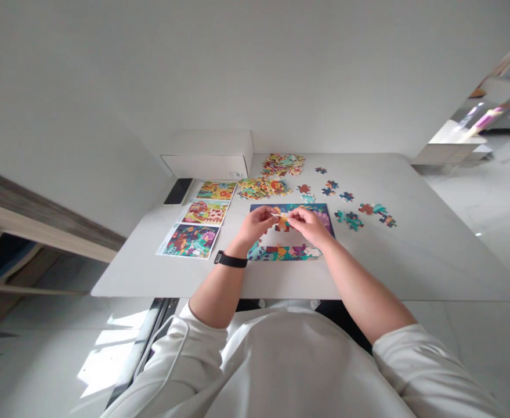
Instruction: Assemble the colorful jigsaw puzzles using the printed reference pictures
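A partly assembled jigsaw puzzle [267, 253] lies in front of me, with finished edges in dark blue, teal and purple around a pale open middle. Over its upper part, my left hand [256, 225] and my right hand [310, 226] face each other with fingers pinched. Between the fingertips is a small puzzle piece [283, 215], pale along its edge, gripped from both sides. An orange and brown puzzle section [282, 226] shows just below it. My fingers hide part of the puzzle's middle.
Left of the puzzle lies a reference sheet [192, 240] with three pictures. A phone [178, 191] and a white box [206, 165] are behind it. Piles of yellow pieces [263, 187] and mixed pieces [283, 164] sit at the back; loose teal pieces [349, 220] lie right.
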